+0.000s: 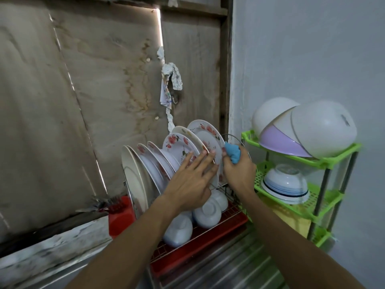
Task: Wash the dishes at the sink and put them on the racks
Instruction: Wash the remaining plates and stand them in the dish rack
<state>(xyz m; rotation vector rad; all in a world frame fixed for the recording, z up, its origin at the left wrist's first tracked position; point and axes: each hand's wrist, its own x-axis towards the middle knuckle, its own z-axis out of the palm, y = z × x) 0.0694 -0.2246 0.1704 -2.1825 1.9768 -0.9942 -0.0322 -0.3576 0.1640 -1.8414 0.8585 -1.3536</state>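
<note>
Floral plates (pixel 179 147) are standing on edge in the slots of a wire rack (pixel 230 134) over a red tray (pixel 200 253), their glossy faces leaning back, likely so water runs off. The left hand (pixel 189 180) is pressing flat, fingers straight, against the front plates, seemingly steadying the row. The right hand (pixel 239 170) is clenching a soft blue sponge (pixel 232 152) beside the end plate's rim, while rounded white bowls (pixel 206 211) are lying upturned below.

No readable text, labels, numbers
</note>
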